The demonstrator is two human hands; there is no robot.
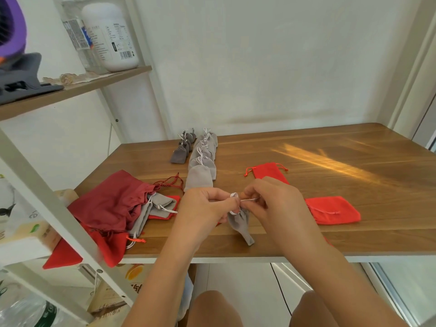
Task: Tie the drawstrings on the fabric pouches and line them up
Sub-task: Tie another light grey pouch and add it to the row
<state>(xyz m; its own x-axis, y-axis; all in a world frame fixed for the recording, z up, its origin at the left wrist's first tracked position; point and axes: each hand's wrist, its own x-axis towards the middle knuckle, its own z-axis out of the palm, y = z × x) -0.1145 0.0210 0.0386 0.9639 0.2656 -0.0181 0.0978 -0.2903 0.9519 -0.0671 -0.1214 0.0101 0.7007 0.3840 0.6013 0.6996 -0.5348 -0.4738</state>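
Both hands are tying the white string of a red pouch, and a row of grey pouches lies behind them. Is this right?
Not quite. The head view shows the pouch in the hands is grey, not red. The left hand and right hand are tying its white string, and the row of grey pouches lies behind them.

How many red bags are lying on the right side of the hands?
2. One red bag lies beyond the right hand, the other beside that wrist. A red edge under the arm may be a third.
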